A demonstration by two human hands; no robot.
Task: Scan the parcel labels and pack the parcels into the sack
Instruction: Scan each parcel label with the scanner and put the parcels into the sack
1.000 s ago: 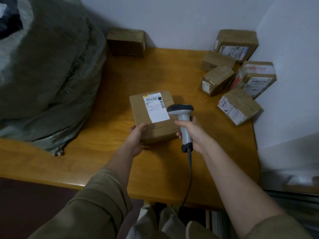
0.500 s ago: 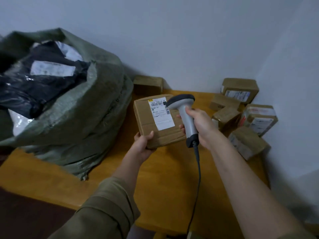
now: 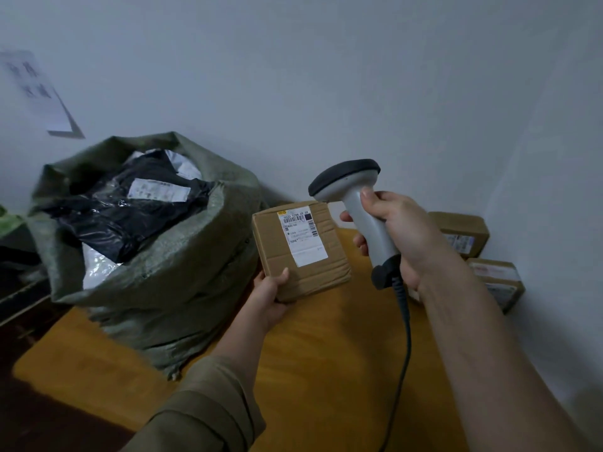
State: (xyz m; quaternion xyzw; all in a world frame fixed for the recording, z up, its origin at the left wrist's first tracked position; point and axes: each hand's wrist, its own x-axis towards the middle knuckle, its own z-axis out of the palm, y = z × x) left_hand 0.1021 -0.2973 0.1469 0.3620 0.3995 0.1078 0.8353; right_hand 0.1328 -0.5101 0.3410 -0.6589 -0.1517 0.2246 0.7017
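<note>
— Here, what does your left hand [image 3: 272, 296] do?
— It grips the near left corner of the cardboard parcel [image 3: 301, 252], thumb curled over the top face, fingers hidden beneath. You hold the parcel raised above the wooden table [image 3: 326, 360], tilted so its white label [image 3: 301, 236] faces up toward you.

— And your right hand [image 3: 403, 236]?
— It wraps round the grey handle of the scanner [image 3: 355, 203]; the dark head points left, above the parcel's far right corner — near it, whether touching cannot be told. A black cable [image 3: 403, 337] hangs from the handle's base.

— Where is the sack [image 3: 156, 272]?
— Just left of the parcel, standing on the table with its mouth open; black and white plastic bags [image 3: 124, 210] fill it to the rim.

— What else lies about?
— More boxes [image 3: 463, 231] sit by the right wall, behind your right wrist. A paper sheet [image 3: 36, 89] hangs on the far wall, its print blurred.
</note>
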